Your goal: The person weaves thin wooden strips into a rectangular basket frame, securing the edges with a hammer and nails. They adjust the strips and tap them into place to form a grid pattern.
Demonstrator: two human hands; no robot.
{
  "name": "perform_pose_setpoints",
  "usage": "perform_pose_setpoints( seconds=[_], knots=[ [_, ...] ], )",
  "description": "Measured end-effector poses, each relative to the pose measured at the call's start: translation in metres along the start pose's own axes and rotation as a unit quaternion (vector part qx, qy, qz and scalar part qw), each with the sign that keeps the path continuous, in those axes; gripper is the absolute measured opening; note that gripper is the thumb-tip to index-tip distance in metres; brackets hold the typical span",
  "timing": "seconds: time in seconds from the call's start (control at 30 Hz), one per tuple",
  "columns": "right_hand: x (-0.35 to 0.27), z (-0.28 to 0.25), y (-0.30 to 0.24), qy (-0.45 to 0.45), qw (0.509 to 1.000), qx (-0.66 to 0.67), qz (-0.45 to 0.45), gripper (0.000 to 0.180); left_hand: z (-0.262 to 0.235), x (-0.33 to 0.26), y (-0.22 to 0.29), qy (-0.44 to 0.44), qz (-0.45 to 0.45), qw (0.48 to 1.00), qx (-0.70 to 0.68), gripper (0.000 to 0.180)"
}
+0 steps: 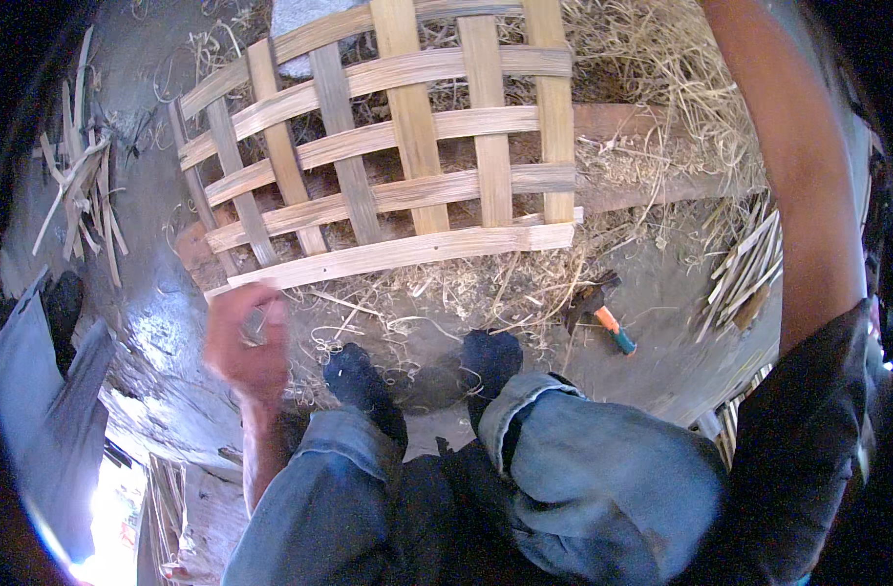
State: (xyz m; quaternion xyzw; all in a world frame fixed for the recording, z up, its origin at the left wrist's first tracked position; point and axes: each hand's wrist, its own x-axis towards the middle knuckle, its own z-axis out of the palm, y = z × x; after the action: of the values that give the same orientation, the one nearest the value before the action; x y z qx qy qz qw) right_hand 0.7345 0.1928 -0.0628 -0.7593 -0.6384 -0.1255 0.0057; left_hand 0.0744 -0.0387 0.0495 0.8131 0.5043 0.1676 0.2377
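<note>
- The left hand [246,342], blurred, sits at about 8 o'clock, clenched around a small greyish object [256,322] whose kind I cannot tell.
- The right hand is out of sight; only the right forearm [793,176] shows, rising along the 3 o'clock side.
- A woven bamboo lattice [388,146] lies at 12 o'clock on the floor [153,322], its near edge just above the left hand.
- An orange-handled tool [608,322] lies among straw at about 4 o'clock.
</note>
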Motion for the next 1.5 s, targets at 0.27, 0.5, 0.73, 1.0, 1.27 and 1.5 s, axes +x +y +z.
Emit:
perform_pose_setpoints(
  seconds=[0.27, 0.5, 0.73, 1.0, 1.27, 1.5],
  knots=[
    [-0.015, -0.038, -0.026, 0.024, 0.999, 0.007, 0.022, 0.014, 0.056, 0.047, 0.058, -0.173, 0.168, 0.967, 0.085, 0.043],
    [-0.017, -0.038, -0.031, -0.002, 1.0, 0.027, -0.005, 0.012, 0.06, 0.045, 0.051, -0.197, 0.188, 0.955, 0.115, 0.039],
    [-0.036, -0.07, -0.027, 0.087, 0.978, 0.19, -0.003, 0.007, 0.055, 0.052, 0.057, -0.162, 0.246, 0.95, 0.1, 0.036],
    [-0.181, -0.232, -0.138, 0.057, 0.825, 0.531, 0.186, 0.024, -0.009, 0.063, 0.056, -0.103, 0.257, 0.958, 0.074, 0.036],
    [-0.354, -0.367, -0.271, -0.343, 0.335, 0.877, 0.023, 0.019, 0.004, 0.055, 0.004, -0.11, 0.274, 0.948, 0.119, 0.037],
    [-0.375, -0.393, -0.308, -0.457, 0.077, 0.884, -0.055, 0.025, 0.025, 0.038, -0.017, -0.13, 0.253, 0.949, 0.135, 0.036]
  ],
)
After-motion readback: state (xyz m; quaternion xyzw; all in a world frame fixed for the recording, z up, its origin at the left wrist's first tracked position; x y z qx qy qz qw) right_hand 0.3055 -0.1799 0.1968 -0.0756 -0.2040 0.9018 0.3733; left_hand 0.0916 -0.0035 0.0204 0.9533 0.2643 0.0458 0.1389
